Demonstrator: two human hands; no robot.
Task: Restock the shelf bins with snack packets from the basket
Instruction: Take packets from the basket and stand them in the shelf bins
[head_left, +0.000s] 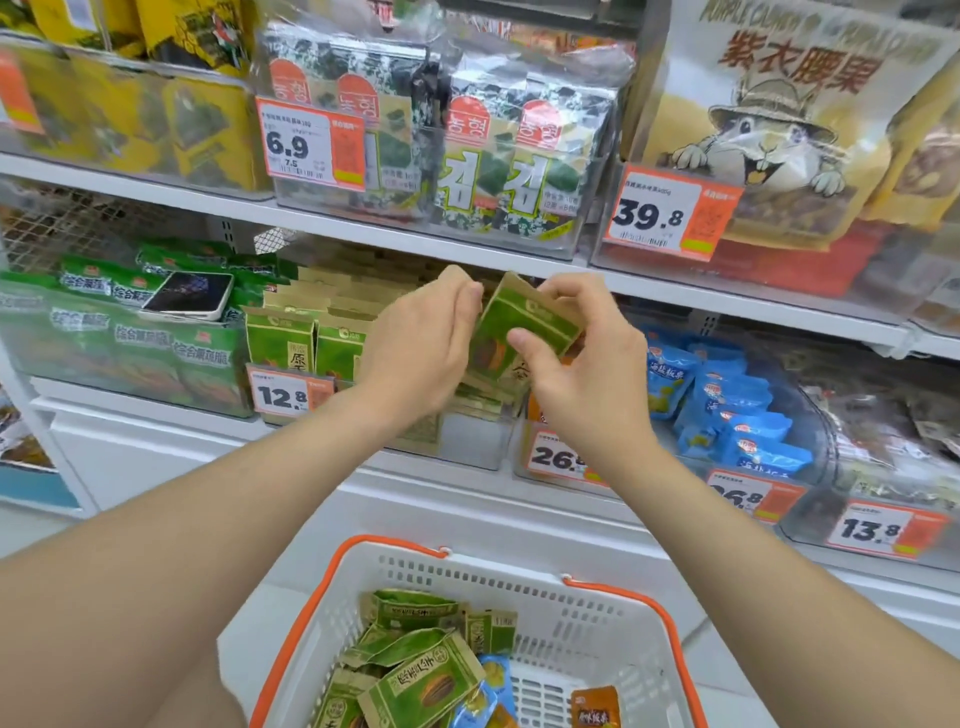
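Note:
A green and tan snack packet (524, 325) is held tilted above the clear shelf bin (467, 441) with the 12.8 tag. My right hand (582, 374) pinches the packet with thumb and fingers. My left hand (421, 353) grips its left edge, fingers curled behind it. More packets of the same kind (306, 343) stand upright in that bin. Below, a white basket (597, 623) with orange handles holds several green packets (421, 670), plus a blue packet (493, 686) and an orange packet (595, 709).
A phone (189, 295) lies on green packets in the bin to the left. Blue packets (727, 410) fill the bin to the right. The shelf above carries seaweed packs (488, 150) and a large nut bag (769, 119). Price tags hang on the bin fronts.

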